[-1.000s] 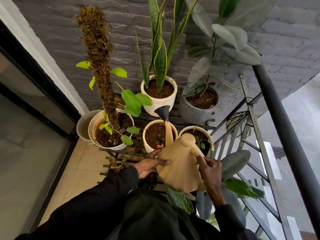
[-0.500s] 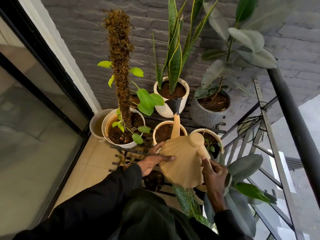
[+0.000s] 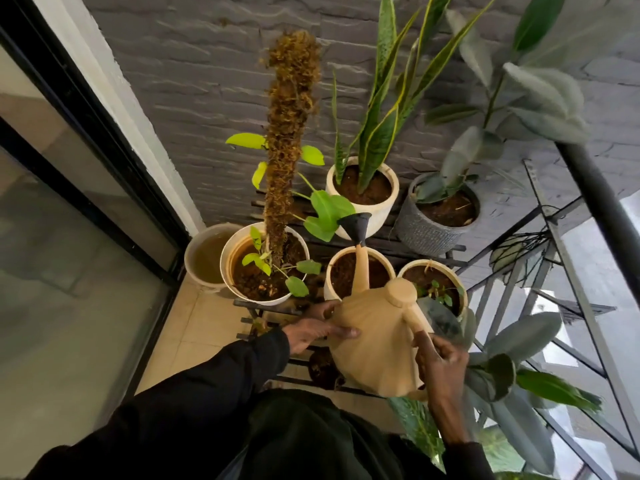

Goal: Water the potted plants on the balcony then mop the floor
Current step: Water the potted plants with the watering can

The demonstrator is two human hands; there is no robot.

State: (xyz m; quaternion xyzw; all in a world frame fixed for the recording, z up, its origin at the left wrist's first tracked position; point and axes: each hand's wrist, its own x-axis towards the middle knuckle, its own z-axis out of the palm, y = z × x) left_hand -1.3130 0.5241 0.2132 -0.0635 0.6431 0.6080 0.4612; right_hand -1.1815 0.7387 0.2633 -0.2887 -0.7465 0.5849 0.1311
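Both hands are on the beige watering can (image 3: 377, 344). The right hand (image 3: 440, 362) curls round what seems to be its rear handle, and the left hand (image 3: 311, 336) lies flat-fingered against its side. The can tilts forward, its spout crossing a cream pot (image 3: 388, 264) and its black rose (image 3: 356, 225) just before the snake plant's pot (image 3: 379, 216).

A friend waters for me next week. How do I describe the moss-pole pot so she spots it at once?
Face the grey brick wall beside the glass door. On the black plant stand there, take the leftmost white pot. It alone has a tall brown mossy pole rising from its soil, among lime-green leaves.
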